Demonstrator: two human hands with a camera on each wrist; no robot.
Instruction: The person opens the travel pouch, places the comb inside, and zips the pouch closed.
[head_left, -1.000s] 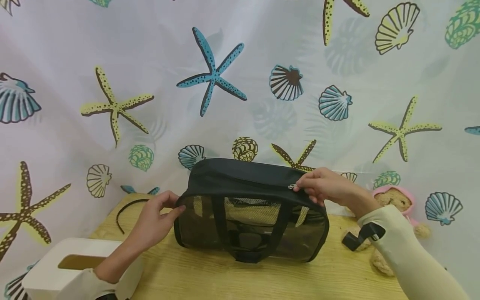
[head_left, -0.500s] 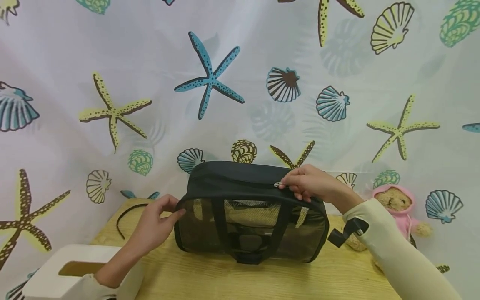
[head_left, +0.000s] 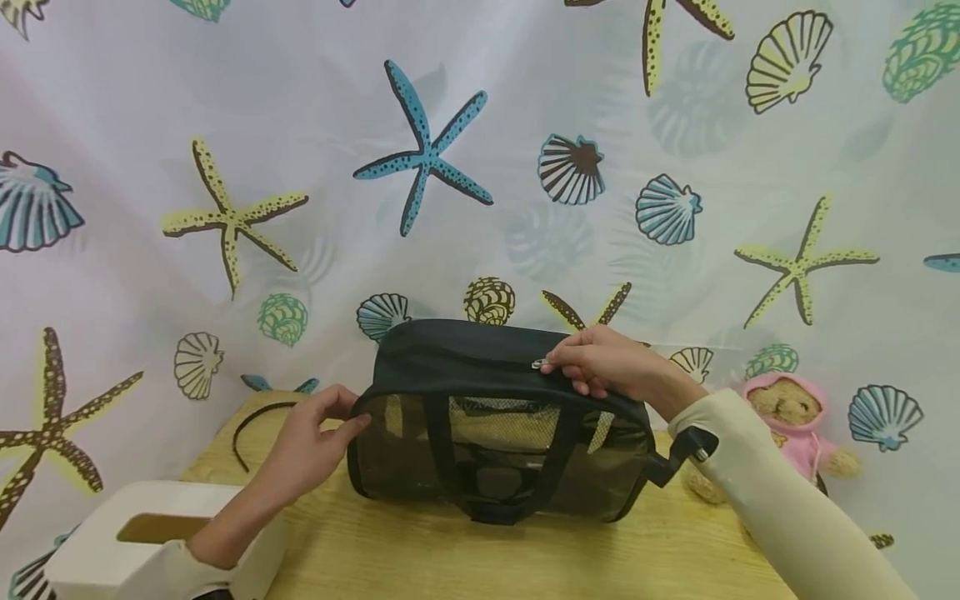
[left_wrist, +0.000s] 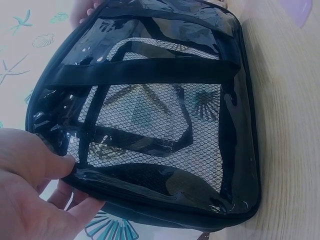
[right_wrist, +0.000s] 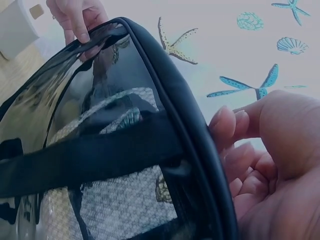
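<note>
Right hand (head_left: pixel 611 367): thumb and fingertips pinching the silver zipper pull (head_left: pixel 537 364) on the bag's dark top, right of centre. Left hand (head_left: pixel 311 442): gripping the upper left corner, thumb in front, fingers behind — presumably steadying it against the tug at the zip. Bag (head_left: pixel 397 458): one, clear-walled with black trim, upright between the hands on the wood-grain tabletop (head_left: pixel 555 558); its long side faces the person, probably to keep the zip within reach. Front strap handle (head_left: pixel 442 454): hanging down, away from the zip. Outlying: white tissue box (head_left: pixel 97 542) (oval slot on top), partly hidden by the left forearm; thin black headband (head_left: pixel 235 435), beyond the left hand; teddy bear in a pink hoodie (head_left: pixel 787 404), right of the bag — partly behind the right sleeve (head_left: pixel 780 508).
</note>
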